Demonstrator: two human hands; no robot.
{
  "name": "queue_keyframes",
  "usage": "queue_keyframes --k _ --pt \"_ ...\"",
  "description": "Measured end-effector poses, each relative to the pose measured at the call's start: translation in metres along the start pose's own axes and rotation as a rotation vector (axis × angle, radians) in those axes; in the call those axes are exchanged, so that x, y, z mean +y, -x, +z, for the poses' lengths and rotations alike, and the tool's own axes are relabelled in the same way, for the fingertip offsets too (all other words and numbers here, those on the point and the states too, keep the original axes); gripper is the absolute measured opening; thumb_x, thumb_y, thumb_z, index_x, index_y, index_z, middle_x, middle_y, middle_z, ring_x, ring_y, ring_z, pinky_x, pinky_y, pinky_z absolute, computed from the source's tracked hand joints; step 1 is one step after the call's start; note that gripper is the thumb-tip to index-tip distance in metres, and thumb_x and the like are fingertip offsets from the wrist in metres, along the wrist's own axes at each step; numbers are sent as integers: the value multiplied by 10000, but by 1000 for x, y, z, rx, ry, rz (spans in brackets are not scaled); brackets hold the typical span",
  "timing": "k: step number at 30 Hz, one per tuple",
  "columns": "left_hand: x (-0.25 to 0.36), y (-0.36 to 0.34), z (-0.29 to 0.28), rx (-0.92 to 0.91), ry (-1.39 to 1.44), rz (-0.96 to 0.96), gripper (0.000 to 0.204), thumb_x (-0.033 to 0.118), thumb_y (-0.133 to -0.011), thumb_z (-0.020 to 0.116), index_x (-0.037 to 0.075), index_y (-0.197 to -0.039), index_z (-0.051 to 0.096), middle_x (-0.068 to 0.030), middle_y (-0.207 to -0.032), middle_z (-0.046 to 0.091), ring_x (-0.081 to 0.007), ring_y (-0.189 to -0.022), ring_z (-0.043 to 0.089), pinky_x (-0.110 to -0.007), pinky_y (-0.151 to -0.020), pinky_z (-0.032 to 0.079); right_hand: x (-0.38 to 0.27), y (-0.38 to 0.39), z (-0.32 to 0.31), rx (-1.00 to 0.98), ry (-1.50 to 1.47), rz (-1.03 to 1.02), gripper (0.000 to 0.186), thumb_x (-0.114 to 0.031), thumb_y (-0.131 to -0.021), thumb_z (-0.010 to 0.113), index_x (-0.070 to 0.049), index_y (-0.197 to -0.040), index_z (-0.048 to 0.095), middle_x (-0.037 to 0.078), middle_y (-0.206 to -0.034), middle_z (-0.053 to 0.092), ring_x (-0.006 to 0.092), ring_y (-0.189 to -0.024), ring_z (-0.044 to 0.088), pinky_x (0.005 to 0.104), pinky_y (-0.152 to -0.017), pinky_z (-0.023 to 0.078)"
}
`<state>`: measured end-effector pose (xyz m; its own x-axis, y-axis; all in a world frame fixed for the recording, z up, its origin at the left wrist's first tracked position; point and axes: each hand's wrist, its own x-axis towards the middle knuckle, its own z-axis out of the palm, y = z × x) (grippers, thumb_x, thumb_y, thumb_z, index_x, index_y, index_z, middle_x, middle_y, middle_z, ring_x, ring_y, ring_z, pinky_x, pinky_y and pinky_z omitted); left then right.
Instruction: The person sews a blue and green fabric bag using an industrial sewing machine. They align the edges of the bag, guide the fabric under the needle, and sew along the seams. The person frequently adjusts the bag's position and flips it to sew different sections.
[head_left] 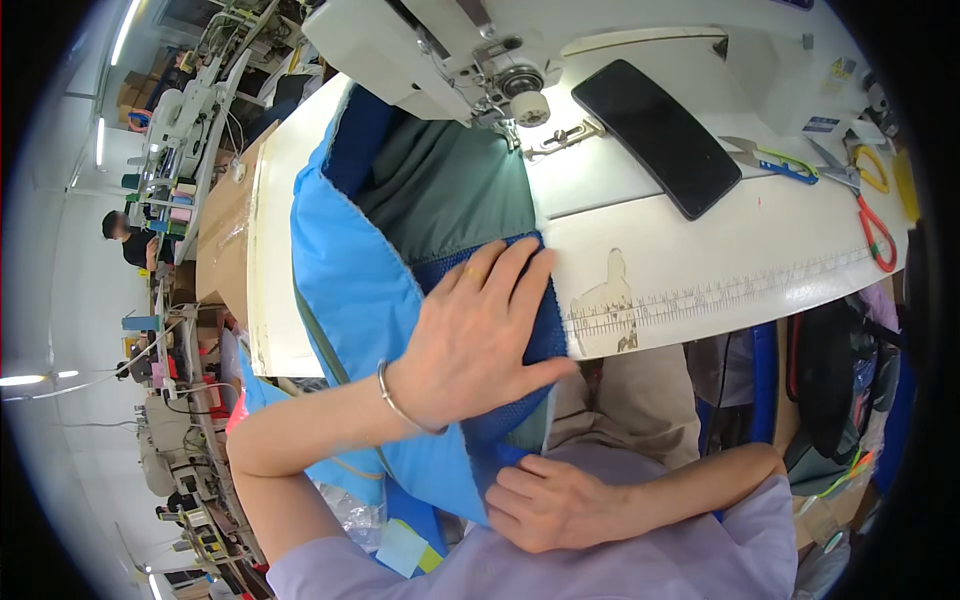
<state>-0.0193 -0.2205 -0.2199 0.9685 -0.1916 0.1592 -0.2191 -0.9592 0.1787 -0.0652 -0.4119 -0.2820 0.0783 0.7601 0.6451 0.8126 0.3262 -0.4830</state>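
A garment piece of bright blue fabric [350, 270], dark green lining and navy mesh lies over the table edge and runs up under the needle area of a sewing machine [500, 85]. My left hand [475, 340], with a bangle at the wrist, lies flat on the mesh and lining, its fingers stretched out and the thumb spread to the right. Close to my body, my right hand [555, 505] is curled over the lower blue edge of the garment, pinching it. The fingertips of that hand are partly hidden by the cloth.
A black phone [660, 135] lies on the machine bed. Beyond it are green-and-blue handled snips [780, 165] and scissors with a red and a yellow handle [875, 235]. A ruler scale [720, 290] runs along the table's front. More machines and a person [130, 240] are at far left.
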Motion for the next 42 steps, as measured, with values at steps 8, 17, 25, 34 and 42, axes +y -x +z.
queue_keyframes --k 8,17,25,34,42 --pt "-45 9 -18 42 355 -366 415 -79 -800 518 -53 -1184 673 -152 -991 741 -239 -934 714 -325 -833 533 2 5 -4 34 2 0 139 -180 -703 650 -54 -747 612 33 -772 510 190 -783 507 314 -692 433" --pt "-59 -25 -7 -1 431 -604 277 188 -937 673 -34 -1101 698 -43 -864 703 -80 -785 607 -254 -712 481 3 -5 -7 70 -16 25 105 -141 -729 657 -57 -746 596 35 -761 495 189 -784 506 315 -695 419" --pt "-53 -14 5 112 136 -286 334 129 -815 691 75 -1143 726 -142 -957 734 -365 -807 705 -425 -723 561 45 -16 -31 260 -59 84 312 -110 -753 687 55 -1018 679 131 -993 659 276 -982 631 378 -907 521" --pt "-53 -27 -21 110 64 -239 323 60 -816 670 17 -1130 731 -155 -968 715 -357 -781 685 -404 -710 544 143 -50 -52 80 597 194 428 -98 -805 657 89 -1189 669 197 -1234 636 340 -1227 563 460 -1047 454" --pt "-57 -31 -29 68 -66 -197 319 41 -803 661 31 -1113 737 -119 -900 655 -310 -709 662 -416 -627 525 129 -46 -73 -312 575 221 342 -133 -846 730 60 -1128 707 182 -1255 630 357 -1282 543 463 -1054 479"
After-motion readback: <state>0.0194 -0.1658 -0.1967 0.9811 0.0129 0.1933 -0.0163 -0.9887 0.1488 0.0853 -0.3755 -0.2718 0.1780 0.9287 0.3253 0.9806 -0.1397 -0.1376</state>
